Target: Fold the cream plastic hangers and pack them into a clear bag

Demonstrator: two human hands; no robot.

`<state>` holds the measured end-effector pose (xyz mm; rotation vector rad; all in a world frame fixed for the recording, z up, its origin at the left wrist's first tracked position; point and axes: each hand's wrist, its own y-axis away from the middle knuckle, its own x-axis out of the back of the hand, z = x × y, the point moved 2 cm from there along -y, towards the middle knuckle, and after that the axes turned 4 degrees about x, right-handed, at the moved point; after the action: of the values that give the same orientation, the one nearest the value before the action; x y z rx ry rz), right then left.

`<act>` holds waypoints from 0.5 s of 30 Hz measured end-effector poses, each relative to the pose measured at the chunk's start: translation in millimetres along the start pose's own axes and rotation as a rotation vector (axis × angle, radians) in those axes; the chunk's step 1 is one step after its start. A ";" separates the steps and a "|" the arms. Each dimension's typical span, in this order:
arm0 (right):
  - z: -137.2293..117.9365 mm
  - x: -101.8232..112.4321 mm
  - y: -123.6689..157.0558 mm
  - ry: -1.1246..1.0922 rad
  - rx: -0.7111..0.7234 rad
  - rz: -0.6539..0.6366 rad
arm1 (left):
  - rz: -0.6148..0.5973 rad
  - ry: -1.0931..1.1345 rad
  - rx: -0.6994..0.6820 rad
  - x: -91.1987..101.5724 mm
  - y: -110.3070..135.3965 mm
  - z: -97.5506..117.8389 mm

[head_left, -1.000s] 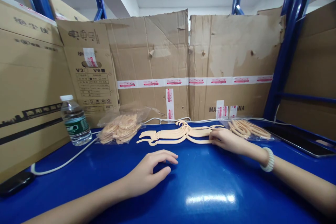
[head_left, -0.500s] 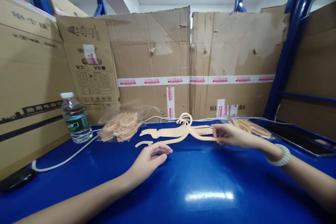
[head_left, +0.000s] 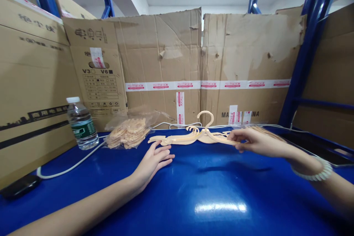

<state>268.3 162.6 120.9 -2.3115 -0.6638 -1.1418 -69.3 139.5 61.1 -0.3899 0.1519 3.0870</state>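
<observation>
A beige clothes hanger [head_left: 220, 139] is tilted up off the blue table [head_left: 177, 188], its hook standing above the others. My right hand [head_left: 249, 142] has its fingers closed around the right arm of this hanger. Behind and beneath it lie several more beige hangers [head_left: 204, 139], with their small hooks bunched together. Near the left end of the hangers is my left hand [head_left: 155, 160], fingers apart and holding nothing. Its index fingertip overlaps the hangers in view; whether it touches them I cannot tell.
A clear bag of beige pieces [head_left: 128, 132] and a water bottle [head_left: 82, 125] stand at the back left. More beige pieces [head_left: 265, 132] lie behind my right hand, beside a dark flat device [head_left: 312, 147]. Cardboard [head_left: 163, 62] walls the back; a white cable [head_left: 74, 167] crosses the left.
The held hanger has risen and tilted up, its hook now higher, and my right hand has moved slightly right with it. My left hand has spread its fingers and turned toward the hangers' left end.
</observation>
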 end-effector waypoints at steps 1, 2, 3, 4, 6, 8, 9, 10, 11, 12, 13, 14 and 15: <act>0.4 -2.2 0.0 -0.011 0.003 -0.012 | -0.005 -0.009 -0.017 0.0 0.2 -0.8; 0.6 -4.3 -0.4 -0.021 0.006 -0.018 | -0.014 -0.028 -0.040 0.0 0.2 -1.7; 0.6 -6.5 -1.0 -0.027 0.008 -0.019 | -0.025 -0.060 -0.070 0.1 0.0 -2.5; 0.3 -8.9 -1.7 -0.032 0.012 -0.020 | -0.042 -0.104 -0.105 -0.1 -0.2 -3.3; -0.8 -14.1 -3.4 -0.047 0.030 -0.027 | -0.087 -0.222 -0.175 -0.9 -0.2 -4.0; -2.1 -19.9 -4.7 -0.073 0.042 -0.044 | -0.150 -0.351 -0.228 -2.8 1.1 -3.6; -3.0 -23.0 -5.1 -0.094 0.049 -0.055 | -0.190 -0.418 -0.245 -4.2 2.3 -2.9; -4.1 -26.2 -5.4 -0.117 0.056 -0.067 | -0.233 -0.485 -0.259 -5.6 3.6 -2.1; -5.3 -29.4 -5.7 -0.136 0.063 -0.084 | -0.269 -0.549 -0.271 -7.0 5.0 -1.2; -6.7 -32.4 -6.0 -0.142 0.071 -0.098 | -0.296 -0.603 -0.280 -8.1 6.1 -0.3; -8.2 -35.1 -6.5 -0.127 0.082 -0.107 | -0.308 -0.641 -0.286 -8.7 6.8 0.5; -9.8 -37.4 -7.1 -0.083 0.097 -0.103 | -0.304 -0.656 -0.289 -8.9 6.9 1.1; -11.4 -39.2 -8.0 -0.007 0.118 -0.085 | -0.289 -0.650 -0.289 -8.6 6.5 1.5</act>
<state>235.8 153.6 96.6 -2.2074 -0.8161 -1.1018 -61.6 133.1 65.3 0.5443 -0.3336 2.7688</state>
